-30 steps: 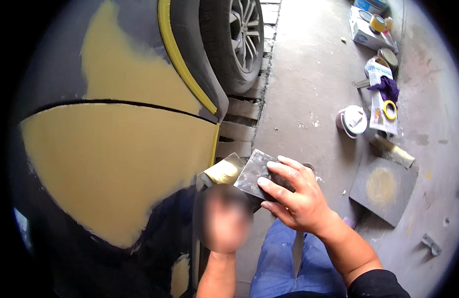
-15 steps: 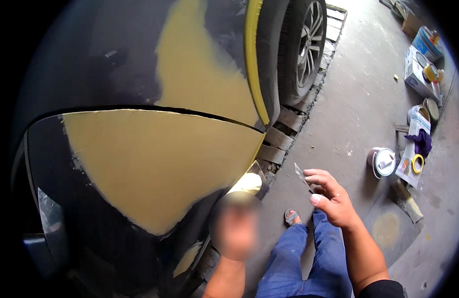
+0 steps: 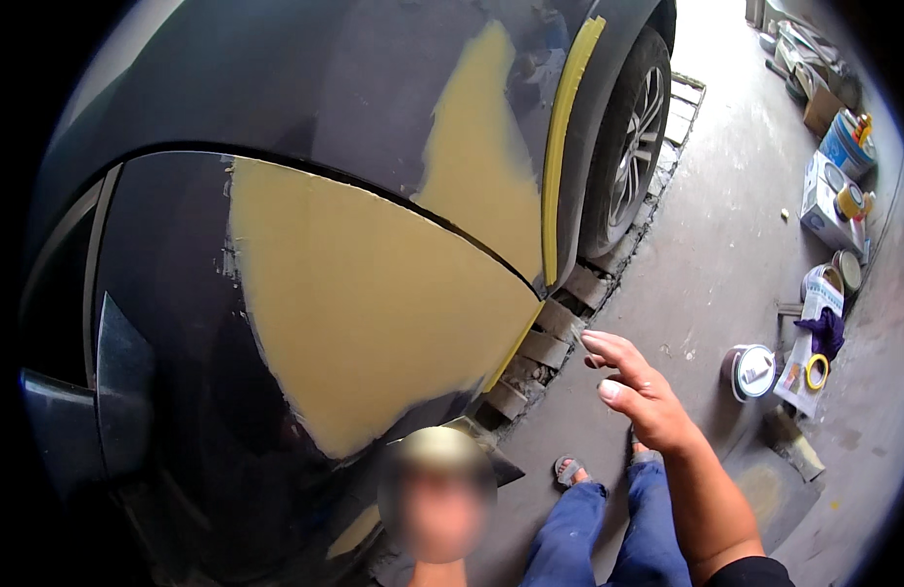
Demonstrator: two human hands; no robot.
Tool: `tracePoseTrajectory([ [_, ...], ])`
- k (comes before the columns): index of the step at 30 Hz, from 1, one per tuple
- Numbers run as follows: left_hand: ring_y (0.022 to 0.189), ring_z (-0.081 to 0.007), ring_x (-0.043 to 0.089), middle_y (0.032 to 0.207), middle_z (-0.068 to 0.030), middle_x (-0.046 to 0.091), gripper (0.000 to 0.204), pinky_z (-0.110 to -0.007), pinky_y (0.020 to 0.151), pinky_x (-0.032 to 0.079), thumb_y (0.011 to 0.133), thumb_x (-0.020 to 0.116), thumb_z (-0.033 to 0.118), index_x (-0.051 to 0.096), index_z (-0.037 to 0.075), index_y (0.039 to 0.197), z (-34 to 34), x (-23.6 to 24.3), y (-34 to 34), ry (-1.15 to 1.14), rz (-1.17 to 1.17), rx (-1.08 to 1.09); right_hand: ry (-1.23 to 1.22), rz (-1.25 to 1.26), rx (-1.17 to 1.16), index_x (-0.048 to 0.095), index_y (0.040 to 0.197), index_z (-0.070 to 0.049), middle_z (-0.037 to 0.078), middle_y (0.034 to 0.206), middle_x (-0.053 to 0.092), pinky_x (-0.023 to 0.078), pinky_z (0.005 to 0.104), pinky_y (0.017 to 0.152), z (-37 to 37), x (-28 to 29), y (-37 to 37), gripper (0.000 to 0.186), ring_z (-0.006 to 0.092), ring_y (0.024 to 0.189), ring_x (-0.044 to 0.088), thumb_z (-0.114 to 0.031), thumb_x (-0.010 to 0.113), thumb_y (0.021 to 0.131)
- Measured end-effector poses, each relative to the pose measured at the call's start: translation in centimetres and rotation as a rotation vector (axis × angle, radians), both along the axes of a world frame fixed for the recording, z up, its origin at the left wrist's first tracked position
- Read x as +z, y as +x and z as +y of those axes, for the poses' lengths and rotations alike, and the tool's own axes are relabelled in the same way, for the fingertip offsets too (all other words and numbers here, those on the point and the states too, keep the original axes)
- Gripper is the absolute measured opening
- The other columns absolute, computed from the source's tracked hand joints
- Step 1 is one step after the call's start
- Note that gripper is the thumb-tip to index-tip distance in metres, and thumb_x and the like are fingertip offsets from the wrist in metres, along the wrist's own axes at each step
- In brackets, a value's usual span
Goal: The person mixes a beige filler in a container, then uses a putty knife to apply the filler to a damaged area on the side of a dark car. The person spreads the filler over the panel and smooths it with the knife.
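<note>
A dark car door point(image 3: 178, 254) carries a wide patch of beige-yellow filler putty point(image 3: 364, 303), with a second patch point(image 3: 481, 127) on the panel past the seam. My left hand point(image 3: 437, 514), its fingers blurred, is low beside the door and holds up a flat mixing board point(image 3: 501, 462) with pale yellow putty on it. My right hand point(image 3: 648, 396) is raised off the car, right of the door's lower corner. Between its thumb and bent fingers is a thin putty spreader, turned nearly edge-on and hard to see now.
Yellow masking tape point(image 3: 569, 147) lines the wheel arch beside the wheel point(image 3: 633, 147). A floor grating point(image 3: 560, 323) runs under the car. To the right stand a lidded tub point(image 3: 750, 372), a tape roll point(image 3: 816, 371), a purple cloth point(image 3: 824, 331) and a white box point(image 3: 832, 205).
The view has shifted, so the car panels sit farther right and the front patch shows less. My left hand with the board is lower in view. The spreader has turned edge-on.
</note>
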State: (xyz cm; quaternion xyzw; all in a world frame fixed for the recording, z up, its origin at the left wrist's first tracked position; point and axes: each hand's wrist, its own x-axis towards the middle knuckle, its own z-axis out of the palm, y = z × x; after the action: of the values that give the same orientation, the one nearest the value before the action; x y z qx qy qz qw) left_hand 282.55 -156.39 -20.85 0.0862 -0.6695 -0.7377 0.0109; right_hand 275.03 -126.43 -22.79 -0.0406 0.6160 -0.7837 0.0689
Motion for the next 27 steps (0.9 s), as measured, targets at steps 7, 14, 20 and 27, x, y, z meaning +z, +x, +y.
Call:
tracePoseTrajectory([
  [7, 0.124, -0.0275, 0.050, 0.132, -0.0128, 0.054, 0.056, -0.047, 0.108, 0.036, 0.078, 0.044, -0.013, 0.052, 0.007, 0.130, 1.6, 1.5, 1.8, 0.174, -0.001, 0.161, -0.115, -0.037, 0.065, 0.043, 0.136, -0.002, 0.014, 0.140, 0.040, 0.031, 0.0366, 0.106, -0.5, 1.3, -2.1, 0.052, 0.0255, 0.128, 0.039, -0.025, 0.053, 0.091],
  [14, 0.121, -0.0283, 0.052, 0.130, -0.0150, 0.054, 0.054, -0.046, 0.107, 0.039, 0.076, 0.045, -0.011, 0.051, 0.003, 0.128, 2.8, 8.0, 1.3, 0.254, 0.018, 0.109, -0.156, -0.177, 0.090, 0.042, 0.139, -0.007, 0.007, 0.139, 0.040, 0.040, 0.0353, 0.097, -3.1, 2.1, -2.7, 0.055, 0.0231, 0.118, 0.045, -0.024, 0.051, 0.088],
  [20, 0.122, -0.0286, 0.052, 0.130, -0.0155, 0.054, 0.055, -0.046, 0.106, 0.040, 0.076, 0.045, -0.012, 0.048, 0.003, 0.130, 2.4, 11.2, 0.1, 0.276, 0.045, 0.007, -0.167, -0.025, -0.033, 0.043, 0.135, 0.002, 0.018, 0.137, 0.043, 0.029, 0.0357, 0.109, -4.3, 5.4, -5.2, 0.053, 0.0276, 0.130, 0.039, -0.023, 0.053, 0.089],
  [27, 0.122, -0.0293, 0.052, 0.128, -0.0159, 0.055, 0.053, -0.047, 0.107, 0.039, 0.078, 0.043, -0.012, 0.046, 0.000, 0.130, 1.8, 12.8, -2.6, 0.286, 0.016, -0.054, -0.172, 0.173, -0.110, 0.042, 0.136, -0.001, 0.017, 0.137, 0.041, 0.031, 0.0368, 0.107, -6.3, 6.6, -4.5, 0.051, 0.0281, 0.127, 0.041, -0.019, 0.054, 0.090],
])
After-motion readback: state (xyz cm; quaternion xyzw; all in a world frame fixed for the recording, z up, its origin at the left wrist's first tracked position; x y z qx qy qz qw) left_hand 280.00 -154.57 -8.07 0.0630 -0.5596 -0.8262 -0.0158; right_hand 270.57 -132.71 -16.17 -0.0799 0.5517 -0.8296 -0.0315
